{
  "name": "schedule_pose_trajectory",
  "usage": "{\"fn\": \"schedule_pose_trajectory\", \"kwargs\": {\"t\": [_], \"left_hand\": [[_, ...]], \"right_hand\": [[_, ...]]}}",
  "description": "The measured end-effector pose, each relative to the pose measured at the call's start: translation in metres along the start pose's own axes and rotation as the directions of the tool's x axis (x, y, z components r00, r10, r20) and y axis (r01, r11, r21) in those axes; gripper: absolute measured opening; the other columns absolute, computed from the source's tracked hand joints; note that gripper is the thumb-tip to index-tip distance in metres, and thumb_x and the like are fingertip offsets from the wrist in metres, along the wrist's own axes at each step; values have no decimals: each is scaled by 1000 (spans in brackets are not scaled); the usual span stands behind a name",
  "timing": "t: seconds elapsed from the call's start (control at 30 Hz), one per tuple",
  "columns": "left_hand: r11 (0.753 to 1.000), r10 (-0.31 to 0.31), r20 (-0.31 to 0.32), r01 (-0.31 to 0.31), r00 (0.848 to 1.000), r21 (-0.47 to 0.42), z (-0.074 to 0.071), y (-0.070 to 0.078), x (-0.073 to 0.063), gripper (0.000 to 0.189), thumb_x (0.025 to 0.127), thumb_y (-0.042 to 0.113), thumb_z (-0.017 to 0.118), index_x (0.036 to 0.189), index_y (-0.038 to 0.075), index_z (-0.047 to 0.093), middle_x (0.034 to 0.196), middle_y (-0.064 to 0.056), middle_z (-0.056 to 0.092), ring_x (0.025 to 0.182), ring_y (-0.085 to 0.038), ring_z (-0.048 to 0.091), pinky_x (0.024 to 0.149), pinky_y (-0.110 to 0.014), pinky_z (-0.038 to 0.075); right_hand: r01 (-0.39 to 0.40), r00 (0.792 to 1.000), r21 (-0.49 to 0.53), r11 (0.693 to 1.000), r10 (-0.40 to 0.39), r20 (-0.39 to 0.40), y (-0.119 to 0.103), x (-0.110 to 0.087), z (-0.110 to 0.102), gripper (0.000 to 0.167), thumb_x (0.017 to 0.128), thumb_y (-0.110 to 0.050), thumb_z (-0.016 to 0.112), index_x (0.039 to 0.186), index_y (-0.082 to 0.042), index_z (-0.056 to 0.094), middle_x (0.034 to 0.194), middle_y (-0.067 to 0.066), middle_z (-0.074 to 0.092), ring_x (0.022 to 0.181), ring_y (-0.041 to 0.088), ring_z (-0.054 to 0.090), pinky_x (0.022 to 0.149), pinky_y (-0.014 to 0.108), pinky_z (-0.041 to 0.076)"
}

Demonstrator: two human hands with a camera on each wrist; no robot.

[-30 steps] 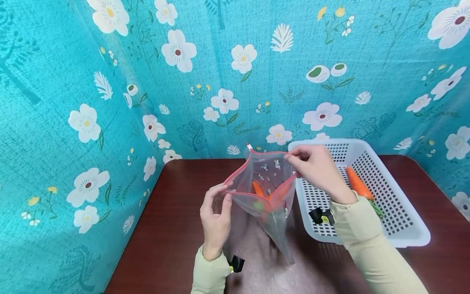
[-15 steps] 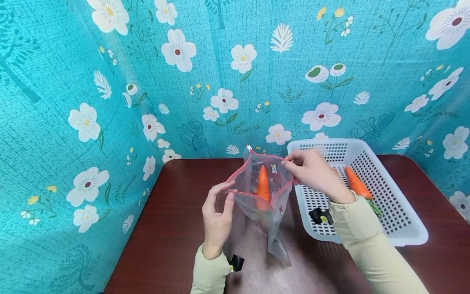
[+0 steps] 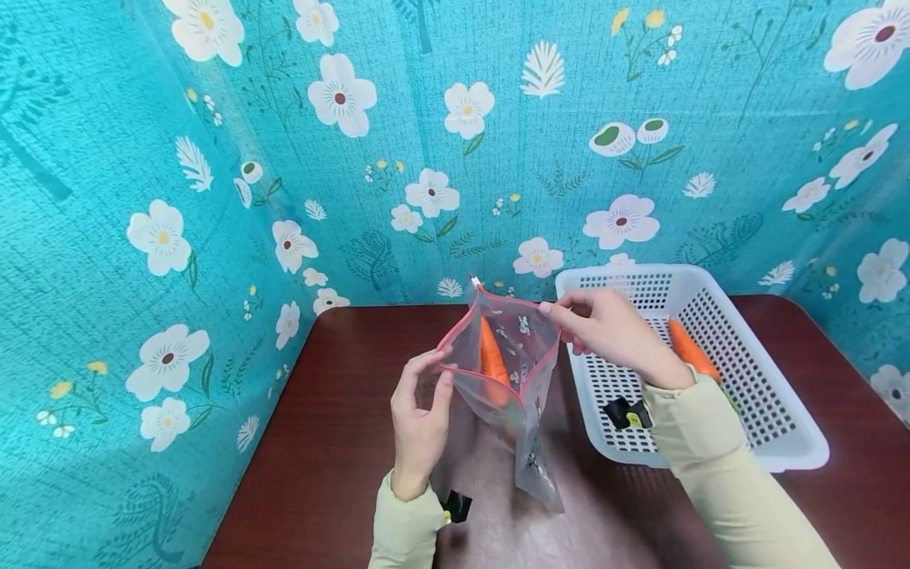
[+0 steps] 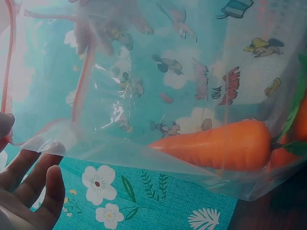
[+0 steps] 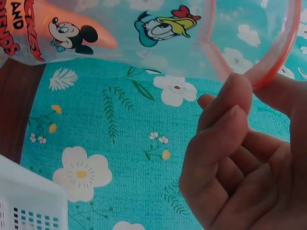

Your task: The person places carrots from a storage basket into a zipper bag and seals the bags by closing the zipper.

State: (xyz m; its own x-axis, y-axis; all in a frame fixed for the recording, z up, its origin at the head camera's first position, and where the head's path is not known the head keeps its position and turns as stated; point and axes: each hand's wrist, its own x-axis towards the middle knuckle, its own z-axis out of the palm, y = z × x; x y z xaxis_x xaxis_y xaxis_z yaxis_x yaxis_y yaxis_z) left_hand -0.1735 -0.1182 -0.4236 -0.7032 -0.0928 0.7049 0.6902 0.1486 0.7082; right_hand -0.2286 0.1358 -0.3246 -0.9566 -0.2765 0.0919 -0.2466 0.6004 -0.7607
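Note:
A clear zip bag (image 3: 535, 466) with a red zip edge and cartoon prints hangs with its mouth spread wide. My left hand (image 3: 419, 423) pinches the left side of the rim between thumb and fingers. On the opposite side my right hand (image 3: 614, 332) pinches the rim too, its other fingers curled in the right wrist view. Inside the bag a carrot (image 3: 492, 356) stands with its tip up. The left wrist view shows this carrot (image 4: 220, 146) lying along the bag's wall, with more orange and green leaves beside its thick end.
To the right stands a white perforated basket (image 3: 796, 427) holding another carrot (image 3: 693, 348) with a green top. The dark wooden table (image 3: 341, 442) lies beneath. A teal flowered cloth (image 3: 398, 118) covers the walls behind and to the left.
The carrot in the bag has come into fuller view and now leans left. The bag's mouth and my right hand have shifted slightly left; both hands keep their hold on the rim.

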Motion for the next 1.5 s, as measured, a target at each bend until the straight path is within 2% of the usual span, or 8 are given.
{"fn": "schedule_pose_trajectory", "kwargs": {"t": [0.2, 0.43, 0.6, 0.73, 0.83, 0.97, 1.2, 1.5], "left_hand": [[999, -37, 36, 36, 999, 36, 2, 1, 0, 35, 91, -2, 61, 124, 6, 56, 119, -14, 66, 99, -15, 65, 80, -26, 53], [994, -48, 132, 34, 990, 105, 6, -2, -3, 37, 92, 4, 62, 127, 8, 53, 118, -12, 67, 93, -17, 64, 75, -30, 54], [988, -68, 174, 42, 983, 145, 7, -4, -4, 37, 92, 6, 63, 127, 12, 54, 115, -12, 68, 85, -17, 63, 66, -29, 54], [984, -64, 203, 29, 977, 175, 8, -7, -5, 35, 92, 6, 63, 126, 11, 55, 113, -9, 68, 80, -16, 63, 62, -28, 54], [979, -73, 207, 31, 976, 200, 9, -9, -5, 34, 91, 6, 64, 124, 12, 56, 110, -5, 68, 77, -15, 63, 61, -26, 53], [968, -99, 193, 49, 976, 245, 11, -12, -6, 34, 88, 3, 67, 120, 13, 59, 103, -2, 68, 76, -15, 62, 59, -24, 52], [966, -71, 193, 20, 979, 257, 15, -15, -6, 30, 84, -6, 68, 111, 3, 62, 93, -9, 66, 78, -20, 62, 66, -32, 53], [976, -78, 223, 29, 972, 214, 15, -16, -8, 28, 90, 6, 66, 117, 13, 61, 98, -1, 64, 83, -13, 62, 70, -26, 54]], "right_hand": [[-7, 1000, -54, 998, 7, 0, 4, -1, -6, 37, 94, -45, 58, 79, -12, 64, 63, 2, 56, 53, 17, 55, 54, 30, 48], [30, 999, -90, 995, -28, 25, 9, -3, -9, 26, 95, -31, 60, 82, -9, 66, 62, 4, 56, 54, 18, 56, 53, 29, 48], [31, 997, -130, 991, -21, 81, 15, -4, -10, 18, 96, -23, 60, 89, -9, 68, 66, 6, 59, 55, 16, 56, 54, 29, 46], [2, 990, -139, 990, 17, 141, 21, -3, -10, 17, 96, -21, 58, 93, -7, 69, 68, 6, 60, 55, 17, 54, 52, 29, 44], [-15, 987, -151, 988, 39, 157, 24, -3, -10, 17, 96, -20, 58, 96, -8, 69, 68, 5, 60, 54, 16, 53, 50, 29, 42], [3, 987, -167, 986, 23, 157, 27, -3, -11, 17, 96, -20, 59, 97, -8, 70, 70, 2, 61, 55, 15, 53, 49, 29, 41], [16, 981, -170, 985, 18, 192, 29, -3, -11, 17, 95, -21, 60, 95, -8, 70, 71, 2, 62, 55, 14, 52, 48, 29, 41], [15, 979, -179, 984, 22, 204, 32, -2, -12, 18, 95, -22, 60, 96, -8, 71, 70, 2, 60, 56, 15, 52, 49, 29, 40]]}}
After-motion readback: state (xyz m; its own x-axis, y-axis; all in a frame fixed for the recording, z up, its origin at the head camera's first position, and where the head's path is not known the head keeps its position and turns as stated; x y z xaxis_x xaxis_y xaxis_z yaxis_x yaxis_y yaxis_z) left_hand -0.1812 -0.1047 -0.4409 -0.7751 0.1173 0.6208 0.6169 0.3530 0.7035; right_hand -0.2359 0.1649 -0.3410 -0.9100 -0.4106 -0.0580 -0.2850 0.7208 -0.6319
